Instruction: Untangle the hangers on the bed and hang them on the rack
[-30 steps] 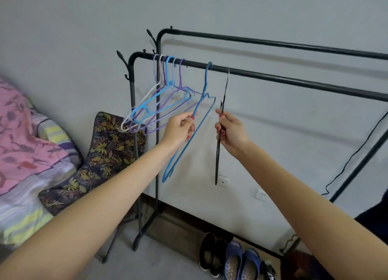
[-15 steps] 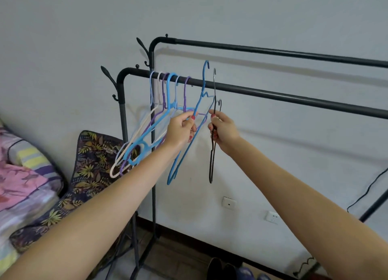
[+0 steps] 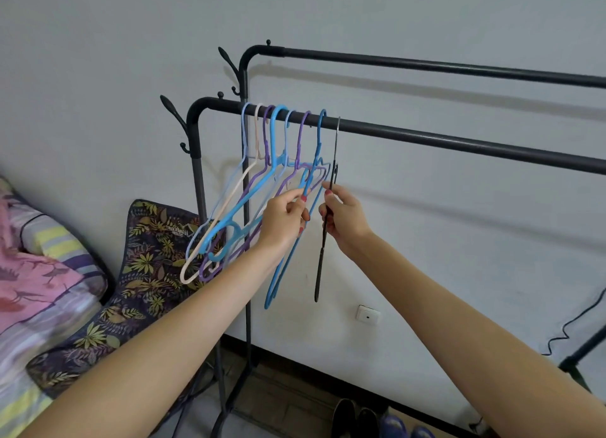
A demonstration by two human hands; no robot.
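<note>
A person stands at a black double-rail clothes rack point(image 3: 426, 135), both arms raised to its front rail. The left hand point(image 3: 286, 215) pinches the shoulder of a blue plastic hanger point(image 3: 288, 263) whose hook sits over the rail; the right hand point(image 3: 344, 217) has its fingers curled round a thin black hanger point(image 3: 323, 257), seen edge-on, whose metal hook also sits over the rail just beside the blue one. To their left, a bunch of pastel hangers point(image 3: 236, 208), pale blue, cream, purple and brighter blue, hangs from the same rail near its curved end, with their shoulders overlapping.

Eight hooks appear to be on the rail, so the hanging looks well advanced, perhaps nearly finished. Both hands have yet to let go of the last two hangers. At the left edge, the visible part of the bed point(image 3: 39, 273), with its striped and pink bedding and a leaf-print cushion point(image 3: 144, 260), shows no hangers; whether any lie out of view cannot be told.
</note>
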